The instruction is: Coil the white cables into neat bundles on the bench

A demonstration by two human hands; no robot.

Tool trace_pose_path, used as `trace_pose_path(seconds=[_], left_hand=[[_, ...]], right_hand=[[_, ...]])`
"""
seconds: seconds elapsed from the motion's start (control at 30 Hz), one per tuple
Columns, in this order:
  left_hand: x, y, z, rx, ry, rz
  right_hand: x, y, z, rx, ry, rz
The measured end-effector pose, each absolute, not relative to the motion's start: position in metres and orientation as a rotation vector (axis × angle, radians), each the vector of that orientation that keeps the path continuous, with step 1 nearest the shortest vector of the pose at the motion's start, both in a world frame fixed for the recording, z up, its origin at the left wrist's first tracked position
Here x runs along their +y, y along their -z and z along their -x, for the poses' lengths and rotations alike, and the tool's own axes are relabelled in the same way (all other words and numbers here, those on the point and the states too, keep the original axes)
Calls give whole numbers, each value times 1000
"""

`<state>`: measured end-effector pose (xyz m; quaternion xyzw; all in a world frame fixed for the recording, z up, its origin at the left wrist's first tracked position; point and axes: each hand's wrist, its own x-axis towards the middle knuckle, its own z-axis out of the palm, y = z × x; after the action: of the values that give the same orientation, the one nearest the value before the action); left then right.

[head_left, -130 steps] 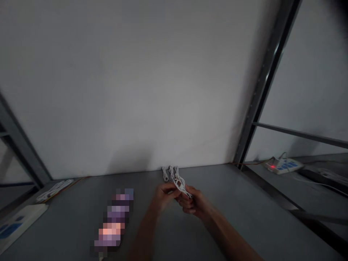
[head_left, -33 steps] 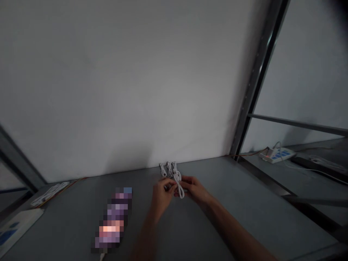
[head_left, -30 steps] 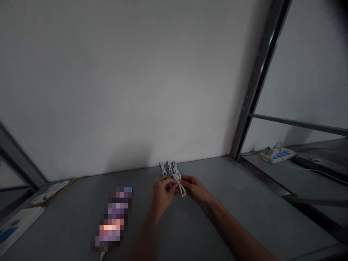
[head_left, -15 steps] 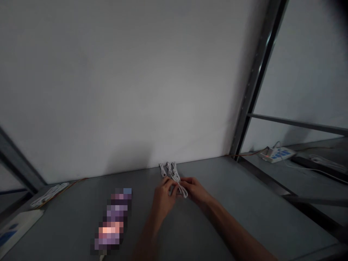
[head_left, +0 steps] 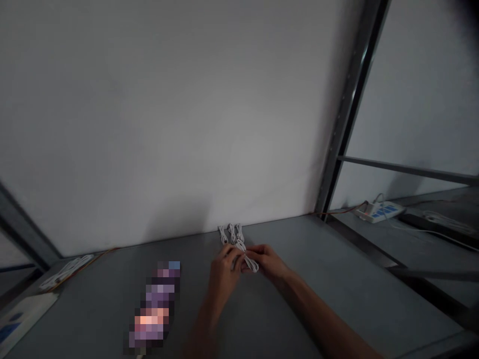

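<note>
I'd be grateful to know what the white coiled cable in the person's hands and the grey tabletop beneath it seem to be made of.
The white coiled cable looks like flexible plastic-sheathed wire, judging by its smooth, pale surface and soft bends. The flat grey tabletop has a matte, faintly sheened finish, perhaps painted metal or laminate; the dim light leaves that open.

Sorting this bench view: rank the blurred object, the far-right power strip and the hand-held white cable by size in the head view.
1. Blurred object, largest.
2. Power strip.
3. White cable.
The strip sits farther away, so strip versus cable is unsure.
</note>
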<state>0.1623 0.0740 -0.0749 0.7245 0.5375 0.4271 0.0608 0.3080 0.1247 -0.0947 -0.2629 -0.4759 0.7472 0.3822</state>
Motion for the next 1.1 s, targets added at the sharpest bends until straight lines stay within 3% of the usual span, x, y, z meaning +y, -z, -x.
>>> trace_pose_path(seconds=[0.47,1.1], left_hand=[[74,76,-167,1828,-1281,-2044],[82,82,-170,1676,-1374,-1435]], right_hand=[[125,99,-302,-1358,-1682,677],[121,102,-293,-1302,-1562,740]])
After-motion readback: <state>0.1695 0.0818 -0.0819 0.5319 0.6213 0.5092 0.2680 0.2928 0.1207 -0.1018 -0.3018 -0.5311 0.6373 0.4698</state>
